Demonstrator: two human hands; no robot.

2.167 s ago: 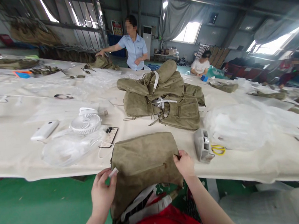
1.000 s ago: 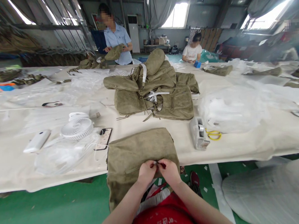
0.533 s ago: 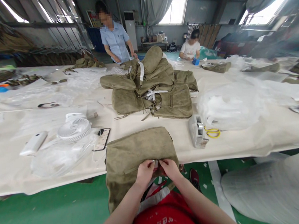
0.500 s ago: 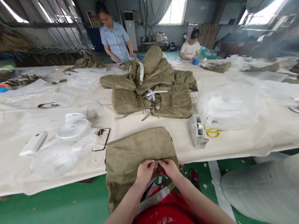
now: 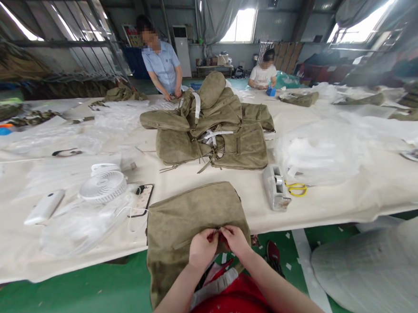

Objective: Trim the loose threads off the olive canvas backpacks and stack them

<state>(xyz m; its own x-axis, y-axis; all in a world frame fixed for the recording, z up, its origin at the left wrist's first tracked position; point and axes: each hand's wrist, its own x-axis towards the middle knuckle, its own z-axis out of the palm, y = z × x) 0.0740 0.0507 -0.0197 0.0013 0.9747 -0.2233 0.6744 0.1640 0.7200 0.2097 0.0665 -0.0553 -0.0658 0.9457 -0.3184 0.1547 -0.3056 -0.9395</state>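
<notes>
An olive canvas bag (image 5: 185, 220) hangs over the near edge of the white-covered table (image 5: 341, 199), its lower part drooping toward my lap. My left hand (image 5: 202, 249) and my right hand (image 5: 235, 240) meet at the middle of the bag's front, fingers pinched together on a small piece at its fabric edge. What exactly they pinch is too small to make out. White straps (image 5: 211, 285) show beneath the bag near my red shirt.
A pile of olive bags (image 5: 210, 128) lies mid-table. A white fan (image 5: 103, 186), a phone (image 5: 143, 199), a white power bank (image 5: 44, 207) and clear plastic bags (image 5: 81, 227) sit left. A tape dispenser (image 5: 275, 187), yellow scissors (image 5: 296, 188) and more plastic sit right. Two people work at the far side.
My hands moved from the bag's two sides to meet at its middle and stay pinched there. The far person in blue came over to the pile of bags.
</notes>
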